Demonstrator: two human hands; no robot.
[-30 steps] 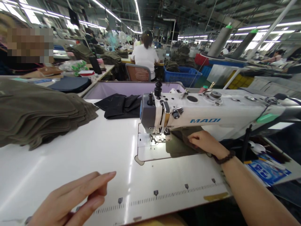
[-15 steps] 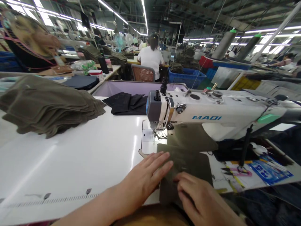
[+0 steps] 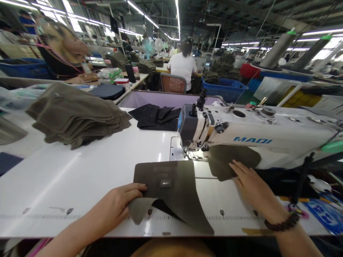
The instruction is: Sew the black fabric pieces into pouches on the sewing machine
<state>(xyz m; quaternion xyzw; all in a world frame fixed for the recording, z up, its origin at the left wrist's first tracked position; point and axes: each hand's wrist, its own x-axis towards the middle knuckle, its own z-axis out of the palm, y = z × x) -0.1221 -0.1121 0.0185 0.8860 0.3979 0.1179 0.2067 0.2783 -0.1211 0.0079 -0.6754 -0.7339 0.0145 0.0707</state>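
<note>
An olive fabric panel (image 3: pixel 171 192) with a small label (image 3: pixel 165 183) lies on the table in front of the sewing machine (image 3: pixel 241 132), one lower corner folded up. My left hand (image 3: pixel 122 203) is closed on its left edge, thumb hidden. To the right, my right hand (image 3: pixel 250 182) reaches out with stretched fingers. Its fingertips rest on the edge of a second olive fabric piece (image 3: pixel 233 160), partly hidden under the machine arm. The needle area sits above the labelled panel, apart from it.
A stack of olive fabric pieces (image 3: pixel 77 114) stands at left, and folded black fabric (image 3: pixel 158 117) lies behind the needle area. A blue packet (image 3: pixel 325 214) and a black stand (image 3: pixel 301 178) are at right. A co-worker in a white top (image 3: pixel 182 66) sits ahead.
My hands have moved apart. The labelled panel has shifted left with my left hand, away from the other piece. My right hand has moved right and forward onto the piece under the machine arm.
</note>
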